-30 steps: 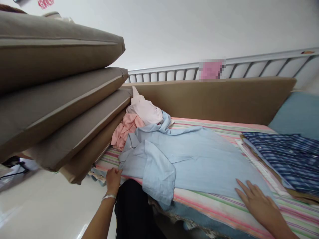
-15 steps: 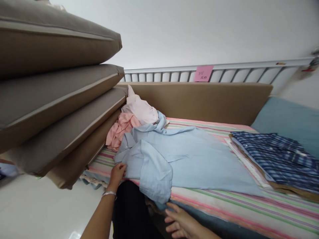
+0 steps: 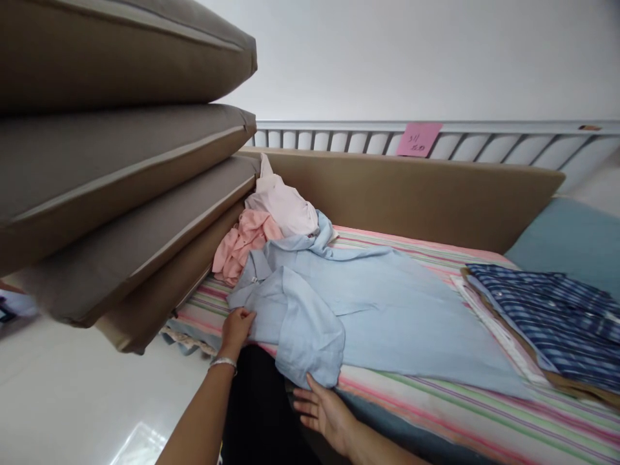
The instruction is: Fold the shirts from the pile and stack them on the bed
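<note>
A light blue shirt [image 3: 387, 316] lies spread on the striped bed sheet [image 3: 416, 387], its collar toward the left. One sleeve is folded across it and hangs down over the near edge of the bed. My left hand [image 3: 238, 326] pinches the shirt's near edge below the collar. Below the hanging sleeve end, my right hand [image 3: 323, 413] is open with its palm turned up and fingers spread. Its thumb reaches the cuff; whether it presses on the cloth I cannot tell.
A blue plaid shirt [image 3: 557, 323] tops a folded pile at right. Crumpled pink [image 3: 247, 239] and white clothes [image 3: 285, 203] lie behind the collar. Stacked brown cushions [image 3: 126, 161] overhang the left. A brown panel [image 3: 411, 194] and railing with a pink note [image 3: 419, 139] line the back.
My right hand has moved left and up to the hanging sleeve, its palm turning upward. My left hand keeps its place at the shirt edge. The view has shifted slightly.
</note>
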`<state>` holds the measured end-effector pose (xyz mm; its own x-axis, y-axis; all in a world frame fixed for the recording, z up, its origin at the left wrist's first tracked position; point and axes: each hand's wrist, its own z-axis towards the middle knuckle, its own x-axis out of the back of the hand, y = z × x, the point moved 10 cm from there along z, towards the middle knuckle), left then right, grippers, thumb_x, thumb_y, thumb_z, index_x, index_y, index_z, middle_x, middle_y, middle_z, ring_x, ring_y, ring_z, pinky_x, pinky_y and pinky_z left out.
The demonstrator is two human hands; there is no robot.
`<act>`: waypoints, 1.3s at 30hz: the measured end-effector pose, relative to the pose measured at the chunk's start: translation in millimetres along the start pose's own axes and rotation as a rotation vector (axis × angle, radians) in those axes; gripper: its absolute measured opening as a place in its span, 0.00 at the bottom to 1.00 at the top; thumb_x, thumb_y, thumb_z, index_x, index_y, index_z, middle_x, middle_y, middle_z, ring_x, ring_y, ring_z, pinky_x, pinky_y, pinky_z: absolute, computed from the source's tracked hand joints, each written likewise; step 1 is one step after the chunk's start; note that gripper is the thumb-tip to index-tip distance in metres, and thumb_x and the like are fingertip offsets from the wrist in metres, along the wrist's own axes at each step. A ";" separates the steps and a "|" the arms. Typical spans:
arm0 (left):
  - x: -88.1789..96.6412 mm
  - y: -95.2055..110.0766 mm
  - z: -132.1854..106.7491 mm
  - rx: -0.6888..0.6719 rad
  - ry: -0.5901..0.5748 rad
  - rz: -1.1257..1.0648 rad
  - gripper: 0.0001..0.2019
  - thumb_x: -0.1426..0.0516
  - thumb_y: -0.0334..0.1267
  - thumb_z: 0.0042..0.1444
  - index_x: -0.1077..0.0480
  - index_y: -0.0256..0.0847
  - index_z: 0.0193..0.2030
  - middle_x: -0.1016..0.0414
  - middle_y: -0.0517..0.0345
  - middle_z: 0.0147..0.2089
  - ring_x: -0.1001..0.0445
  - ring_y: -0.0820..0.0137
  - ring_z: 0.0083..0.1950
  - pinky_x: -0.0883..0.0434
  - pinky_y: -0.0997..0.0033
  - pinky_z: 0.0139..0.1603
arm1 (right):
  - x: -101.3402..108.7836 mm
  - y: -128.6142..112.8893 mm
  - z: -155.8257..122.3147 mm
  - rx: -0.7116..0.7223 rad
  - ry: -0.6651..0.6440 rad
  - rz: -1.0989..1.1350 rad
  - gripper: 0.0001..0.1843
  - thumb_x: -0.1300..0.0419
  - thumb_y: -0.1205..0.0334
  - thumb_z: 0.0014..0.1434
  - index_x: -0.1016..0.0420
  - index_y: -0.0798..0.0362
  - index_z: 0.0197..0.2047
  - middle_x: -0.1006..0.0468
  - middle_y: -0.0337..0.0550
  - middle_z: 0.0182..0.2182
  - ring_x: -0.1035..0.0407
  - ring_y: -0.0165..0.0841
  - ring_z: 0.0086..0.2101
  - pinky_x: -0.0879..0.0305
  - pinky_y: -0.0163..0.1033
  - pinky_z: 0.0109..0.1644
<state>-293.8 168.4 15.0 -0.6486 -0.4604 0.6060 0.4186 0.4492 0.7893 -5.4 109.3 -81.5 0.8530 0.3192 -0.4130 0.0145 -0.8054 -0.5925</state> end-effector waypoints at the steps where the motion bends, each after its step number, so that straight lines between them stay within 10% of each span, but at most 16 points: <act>1: 0.4 0.1 0.2 0.007 0.005 0.005 0.11 0.46 0.47 0.49 0.34 0.41 0.25 0.34 0.65 0.18 0.33 0.73 0.20 0.40 0.74 0.22 | -2.8 -4.4 -0.8 0.026 0.013 0.038 0.23 0.45 0.42 0.54 0.30 0.55 0.39 0.25 0.48 0.43 0.28 0.31 0.37 0.34 0.33 0.37; 9: 1.3 -1.0 2.3 0.044 0.017 0.031 0.14 0.47 0.49 0.49 0.34 0.41 0.24 0.33 0.63 0.18 0.32 0.72 0.19 0.40 0.73 0.22 | -10.1 -55.4 -59.4 0.134 -0.017 0.020 0.18 0.38 0.51 0.51 0.32 0.55 0.38 0.23 0.43 0.30 0.28 0.30 0.29 0.35 0.33 0.30; 20: 8.3 6.1 -2.5 -0.046 0.084 0.084 0.14 0.47 0.50 0.47 0.34 0.42 0.24 0.31 0.61 0.21 0.31 0.69 0.25 0.40 0.71 0.28 | 67.8 -295.0 -158.4 0.721 0.204 -0.106 0.14 0.37 0.62 0.49 0.29 0.52 0.41 0.22 0.45 0.43 0.28 0.38 0.43 0.29 0.40 0.44; 27: 5.3 -3.0 -2.1 -0.095 0.076 -0.019 0.13 0.46 0.50 0.43 0.34 0.42 0.26 0.32 0.63 0.21 0.32 0.70 0.24 0.38 0.72 0.27 | 177.8 -267.2 -136.8 0.671 0.565 0.068 0.12 0.39 0.73 0.49 0.33 0.52 0.37 0.20 0.42 0.30 0.25 0.36 0.31 0.26 0.39 0.35; 36: 4.5 -1.7 -4.7 -0.101 -0.006 -0.110 0.15 0.46 0.50 0.41 0.31 0.40 0.29 0.31 0.62 0.21 0.31 0.69 0.24 0.35 0.71 0.26 | 141.9 -309.8 -186.6 0.813 0.324 -0.052 0.15 0.37 0.64 0.49 0.31 0.51 0.41 0.21 0.42 0.32 0.26 0.34 0.29 0.30 0.33 0.27; 39: 5.9 -2.1 -5.0 -0.102 -0.026 -0.110 0.14 0.47 0.47 0.40 0.29 0.39 0.28 0.28 0.60 0.24 0.30 0.68 0.26 0.35 0.71 0.28 | 162.9 -294.4 -181.5 0.724 0.341 -0.103 0.18 0.37 0.63 0.48 0.31 0.52 0.43 0.20 0.43 0.32 0.26 0.35 0.29 0.30 0.34 0.28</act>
<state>-295.3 160.9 17.4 -0.7097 -0.4823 0.5136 0.4056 0.3163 0.8576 224.0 307.8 151.2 0.9797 0.1097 -0.1676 -0.1405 -0.2195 -0.9654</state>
